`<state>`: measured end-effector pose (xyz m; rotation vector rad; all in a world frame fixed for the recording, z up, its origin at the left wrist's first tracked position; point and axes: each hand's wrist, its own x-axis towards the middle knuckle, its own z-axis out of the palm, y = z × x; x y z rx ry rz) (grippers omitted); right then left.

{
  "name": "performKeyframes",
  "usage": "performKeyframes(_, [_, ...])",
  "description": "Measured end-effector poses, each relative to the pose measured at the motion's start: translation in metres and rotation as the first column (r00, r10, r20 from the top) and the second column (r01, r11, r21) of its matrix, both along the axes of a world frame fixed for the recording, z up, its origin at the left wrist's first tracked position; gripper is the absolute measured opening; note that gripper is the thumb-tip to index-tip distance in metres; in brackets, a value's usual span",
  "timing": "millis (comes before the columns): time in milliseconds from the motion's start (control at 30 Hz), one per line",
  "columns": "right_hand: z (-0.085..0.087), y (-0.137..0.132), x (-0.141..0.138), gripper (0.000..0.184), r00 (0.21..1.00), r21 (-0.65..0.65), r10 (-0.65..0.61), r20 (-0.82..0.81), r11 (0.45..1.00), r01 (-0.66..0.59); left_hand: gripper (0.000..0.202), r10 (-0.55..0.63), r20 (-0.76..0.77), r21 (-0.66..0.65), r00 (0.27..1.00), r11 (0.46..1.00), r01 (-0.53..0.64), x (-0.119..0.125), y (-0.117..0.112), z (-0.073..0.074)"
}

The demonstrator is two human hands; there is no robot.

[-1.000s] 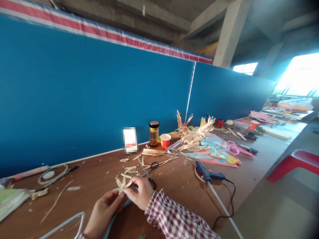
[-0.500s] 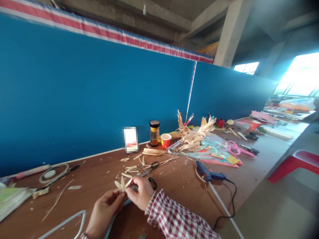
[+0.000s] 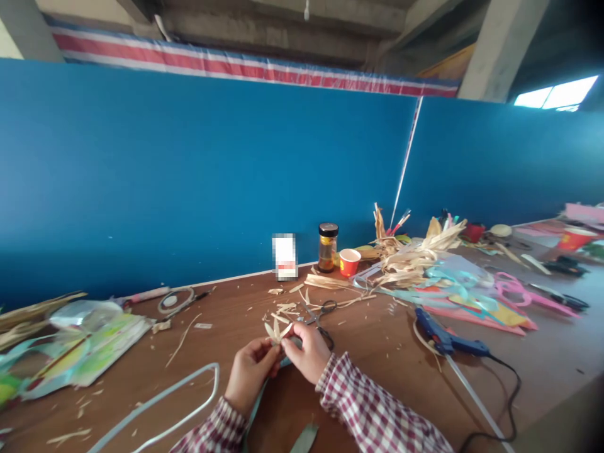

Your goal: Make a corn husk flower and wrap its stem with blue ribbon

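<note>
My left hand and my right hand meet over the tabletop, fingers closed around the base of a pale corn husk flower. Its narrow petals stick up between the fingertips; the base is hidden by them. A light blue strip runs down from beneath the hands, and whether it joins the flower I cannot tell. Just beyond the right hand lie black scissors, partly covered by it. Small husk scraps are scattered behind the flower.
To the right rests a blue glue gun with a trailing black cord. Behind stand a dark-lidded jar and a red paper cup. Dried corn husks and pink scissors lie farther right. A bent pale wire is at left.
The view has turned left, so everything appears farther right and more of the left tabletop shows. Both hands keep the same hold on the flower.
</note>
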<state>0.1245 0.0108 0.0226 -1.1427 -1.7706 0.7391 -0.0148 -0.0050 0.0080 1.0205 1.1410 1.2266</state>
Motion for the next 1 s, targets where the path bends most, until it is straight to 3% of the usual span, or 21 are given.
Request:
performKeyframes(300, [0.003,0.001,0.001,0.01,1.0,0.013,-0.025,-0.011,1.0,0.025,0.032,-0.004,0.014,-0.024,1.0,1.0,0.004,0.001,0.001,-0.003])
performKeyframes(833, [0.002,0.001,0.001,0.013,0.998,-0.001,0.025,0.054,1.0,-0.025,0.027,-0.008,-0.094,0.091,0.996,0.996,0.017,0.003,0.002,-0.01])
performKeyframes(1000, [0.002,0.001,0.001,0.014,0.998,-0.011,0.019,0.056,1.0,-0.018,0.031,0.014,-0.065,0.039,0.998,0.999,-0.012,0.002,0.002,-0.007])
